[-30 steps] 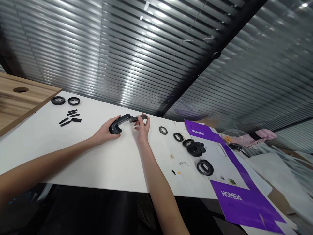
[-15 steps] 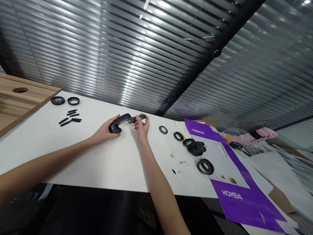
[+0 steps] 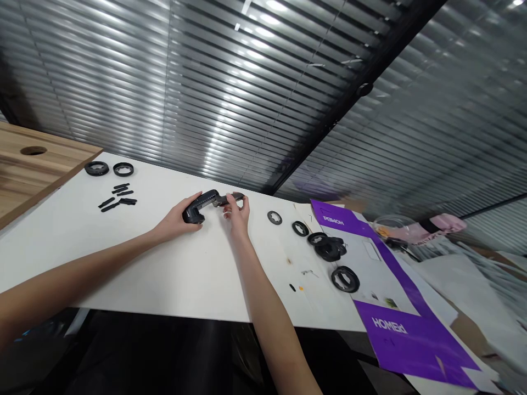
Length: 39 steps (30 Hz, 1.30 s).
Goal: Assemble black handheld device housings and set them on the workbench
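Observation:
My left hand point(image 3: 178, 218) grips the left end of a black curved piece point(image 3: 205, 203), its thumb and fingers closed about the thick end. A narrow dark arm point(image 3: 221, 201) continues from the right end of this piece, with what looks like a joint between them. The fingers of my right hand point(image 3: 237, 213) are closed on that arm; its far tip shows past them. Both parts are held over the white table point(image 3: 197, 274). Fine details of the joint are too small to make out.
Black rings point(image 3: 123, 169) and short black strips point(image 3: 117, 202) lie at the left, beside a wooden board point(image 3: 53, 164). More black rings point(image 3: 346, 279) are at the right, some on a purple and white box sheet point(image 3: 382, 329). A corrugated metal wall point(image 3: 197, 99) rises behind.
The right hand and the dark arm have shifted very slightly left. The left hand keeps its hold on the black curved piece, almost still.

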{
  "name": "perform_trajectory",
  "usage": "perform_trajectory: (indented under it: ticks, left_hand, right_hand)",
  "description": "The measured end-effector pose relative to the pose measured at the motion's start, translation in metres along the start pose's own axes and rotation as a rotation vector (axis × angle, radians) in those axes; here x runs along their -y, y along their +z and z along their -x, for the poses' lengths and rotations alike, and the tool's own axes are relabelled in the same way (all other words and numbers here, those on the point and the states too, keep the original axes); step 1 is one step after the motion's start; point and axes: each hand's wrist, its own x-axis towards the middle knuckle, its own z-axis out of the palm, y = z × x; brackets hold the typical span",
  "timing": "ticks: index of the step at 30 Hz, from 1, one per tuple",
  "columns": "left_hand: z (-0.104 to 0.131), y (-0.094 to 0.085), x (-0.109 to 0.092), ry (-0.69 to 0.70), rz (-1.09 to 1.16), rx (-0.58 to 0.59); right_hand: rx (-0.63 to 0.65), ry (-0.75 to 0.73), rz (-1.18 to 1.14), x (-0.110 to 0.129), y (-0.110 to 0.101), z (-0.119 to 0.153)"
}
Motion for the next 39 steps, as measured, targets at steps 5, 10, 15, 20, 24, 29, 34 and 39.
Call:
perform_trajectory:
  ticks: [5, 10, 15, 20, 24, 29, 34, 39]
  left_hand:
    - [-0.001, 0.0, 0.0, 0.012, -0.001, 0.0]
    - [-0.001, -0.001, -0.001, -0.021, -0.022, -0.007]
    - [-0.002, -0.002, -0.002, -0.048, 0.021, -0.033]
    - [-0.002, -0.002, -0.004, -0.093, 0.054, -0.01]
    - [-0.002, -0.002, -0.006, -0.111, 0.065, -0.027]
    - [-0.001, -0.002, -0.006, -0.127, 0.067, 0.017]
    - [-0.001, -0.001, -0.006, -0.094, 0.06, -0.017]
    - [0.0, -0.001, -0.006, -0.087, 0.075, -0.027]
  right_hand:
    - [0.026, 0.111, -0.036, 0.001, -0.003, -0.004]
    - [0.106, 0.002, -0.025, -0.01, 0.002, 0.002]
    - [0.244, 0.014, 0.012, -0.018, 0.018, 0.023]
    - [0.229, 0.048, 0.01, -0.01, 0.023, 0.029]
    - [0.159, 0.048, -0.036, -0.006, 0.02, 0.022]
    - [0.045, 0.006, -0.071, -0.008, 0.005, 0.004]
    - [0.185, 0.009, 0.002, -0.019, 0.007, 0.007]
    - [0.271, 0.017, 0.041, -0.019, 0.019, 0.024]
